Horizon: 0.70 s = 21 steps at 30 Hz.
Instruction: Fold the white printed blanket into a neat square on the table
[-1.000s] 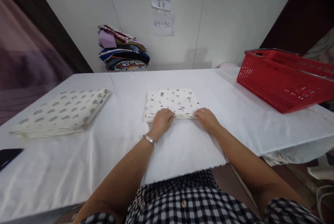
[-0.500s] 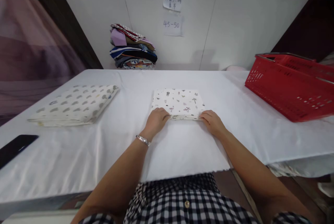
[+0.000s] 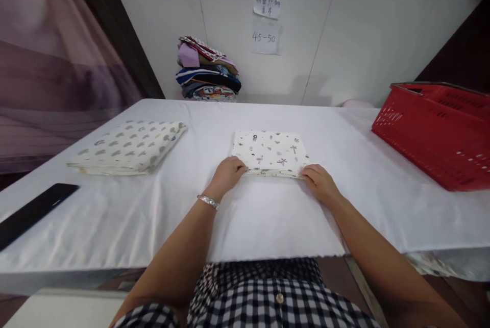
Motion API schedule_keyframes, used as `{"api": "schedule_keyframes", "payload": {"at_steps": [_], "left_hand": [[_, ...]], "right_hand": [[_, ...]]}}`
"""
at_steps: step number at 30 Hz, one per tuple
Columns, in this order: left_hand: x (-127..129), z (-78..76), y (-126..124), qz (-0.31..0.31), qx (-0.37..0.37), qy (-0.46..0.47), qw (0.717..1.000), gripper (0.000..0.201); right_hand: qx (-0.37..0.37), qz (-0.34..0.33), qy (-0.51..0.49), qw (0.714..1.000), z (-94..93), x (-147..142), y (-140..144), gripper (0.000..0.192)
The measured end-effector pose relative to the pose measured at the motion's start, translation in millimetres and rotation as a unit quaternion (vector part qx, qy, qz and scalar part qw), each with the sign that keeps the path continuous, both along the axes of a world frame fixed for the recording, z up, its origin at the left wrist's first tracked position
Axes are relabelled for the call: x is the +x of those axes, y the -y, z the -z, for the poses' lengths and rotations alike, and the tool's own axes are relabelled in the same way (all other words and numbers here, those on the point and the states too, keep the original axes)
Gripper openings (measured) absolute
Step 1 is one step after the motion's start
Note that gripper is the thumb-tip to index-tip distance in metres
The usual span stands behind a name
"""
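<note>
A folded white cloth (image 3: 270,149) with small plant and figure prints lies flat in the middle of the table. My left hand (image 3: 227,173) pinches its near left corner, a silver bracelet (image 3: 209,201) on the wrist. At the near right corner, my right hand (image 3: 320,183) grips the same cloth between thumb and fingers. Several stacked layers show along the near edge between both hands. Farther left rests a second folded cloth (image 3: 130,147), white with grey mouse-head shapes, touched by neither hand.
A white-covered table (image 3: 172,226) spans the view. A red plastic basket (image 3: 436,134) stands at the right. A black phone-like slab (image 3: 34,213) lies at the left edge. Behind the table rises a pile of folded fabrics (image 3: 209,70), beside paper signs (image 3: 266,37) on the wall.
The view has shifted slightly, so the table's contents appear farther right. Both hands still hold the near corners of the folded cloth, which looks the same.
</note>
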<state>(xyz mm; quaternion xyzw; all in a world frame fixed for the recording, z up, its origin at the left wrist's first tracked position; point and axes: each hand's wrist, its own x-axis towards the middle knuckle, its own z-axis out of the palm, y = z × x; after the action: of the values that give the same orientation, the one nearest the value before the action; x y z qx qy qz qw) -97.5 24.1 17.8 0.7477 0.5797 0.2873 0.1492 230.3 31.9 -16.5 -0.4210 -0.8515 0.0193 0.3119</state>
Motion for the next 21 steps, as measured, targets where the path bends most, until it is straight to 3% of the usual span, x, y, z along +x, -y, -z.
{"api": "schedule_keyframes", "payload": {"at_steps": [8, 13, 21], "left_hand": [[-3, 0.7, 3, 0.004, 0.022, -0.003, 1.0, 0.012], [-12, 1.0, 4, -0.03, 0.022, 0.0, 0.999, 0.011], [-14, 8.9, 0, -0.103, 0.028, 0.033, 0.994, 0.031]], "right_hand": [[-0.002, 0.001, 0.004, 1.0, 1.1, 1, 0, 0.02], [-0.005, 0.003, 0.001, 1.0, -2.4, -1, 2, 0.02], [-0.012, 0.01, -0.054, 0.998, 3.1, -3, 6, 0.016]]}}
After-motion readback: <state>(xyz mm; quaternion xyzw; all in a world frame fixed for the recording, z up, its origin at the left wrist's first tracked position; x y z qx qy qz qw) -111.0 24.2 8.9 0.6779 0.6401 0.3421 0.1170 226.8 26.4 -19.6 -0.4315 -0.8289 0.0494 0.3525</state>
